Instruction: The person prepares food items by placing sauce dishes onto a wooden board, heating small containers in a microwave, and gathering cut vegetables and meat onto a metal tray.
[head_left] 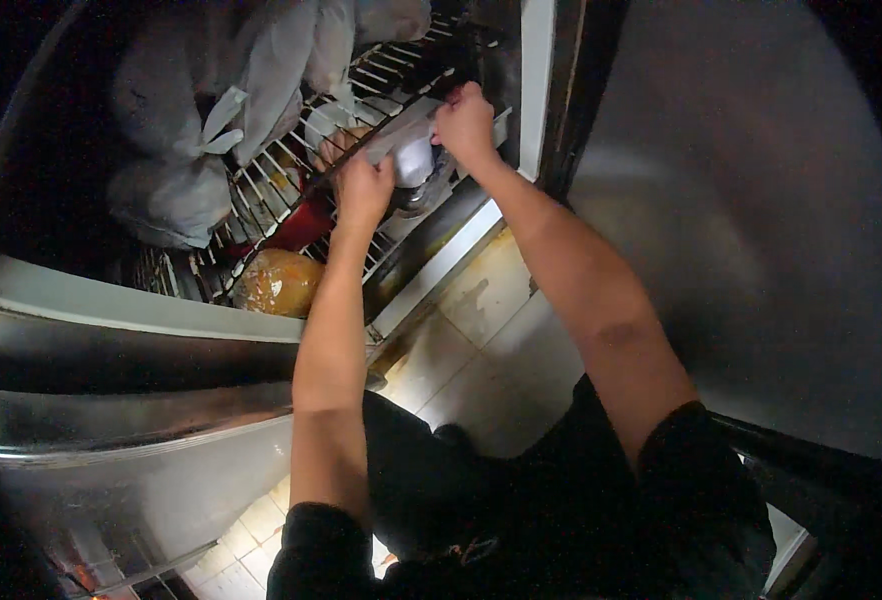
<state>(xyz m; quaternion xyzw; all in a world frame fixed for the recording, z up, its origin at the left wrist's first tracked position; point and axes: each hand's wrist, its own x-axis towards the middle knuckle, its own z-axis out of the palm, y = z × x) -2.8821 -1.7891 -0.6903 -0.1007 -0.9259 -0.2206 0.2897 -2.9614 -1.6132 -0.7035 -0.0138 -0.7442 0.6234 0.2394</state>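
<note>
Inside the fridge, a pale, translucent plastic bag (411, 158) is stretched between my hands, at the front edge of the wire shelf (376, 72). My left hand (363, 185) is closed at its left side, with some fingers hidden behind the plastic and the shelf edge. At the far right corner, my right hand (464, 122) pinches the other side of the bag. What the bag holds, if anything, I cannot make out. Left of my left wrist lies a red thing (304, 224), partly covered by the wires. A round, orange-brown wrapped item (279, 282) sits nearer the front.
Several knotted whitish plastic bags (176, 200) fill the shelf on the left. A pale door frame (441, 268) runs along the fridge's front. The grey open door (741, 220) stands to my right. Below is a stained tile floor (481, 330).
</note>
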